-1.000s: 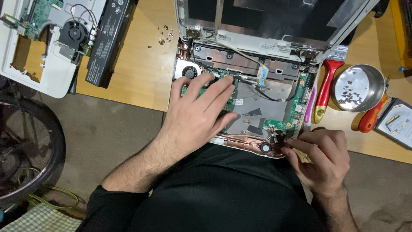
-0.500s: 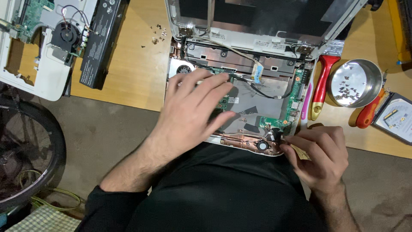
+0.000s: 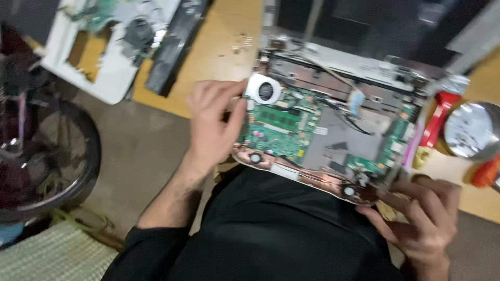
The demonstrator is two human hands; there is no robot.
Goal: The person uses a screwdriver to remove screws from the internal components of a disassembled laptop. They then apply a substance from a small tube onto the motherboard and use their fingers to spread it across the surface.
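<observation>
Two hands grip the opened laptop (image 3: 333, 130) on the surface (image 3: 219, 57): left hand (image 3: 213, 125) clasps its left edge, right hand (image 3: 416, 213) pinches the near right corner. Cover off, green board (image 3: 281, 127) still inside.

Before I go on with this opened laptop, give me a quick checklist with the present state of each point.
1. Left hand grips the left edge of the opened white laptop base: ok.
2. Right hand at its front right corner: ok.
3. Green circuit board uncovered: ok.
4. Round white fan in view: ok.
5. Screws all out: cannot tell, picture blurred.
6. Round metal bowl stands beside the base, apart from it: ok.
</observation>
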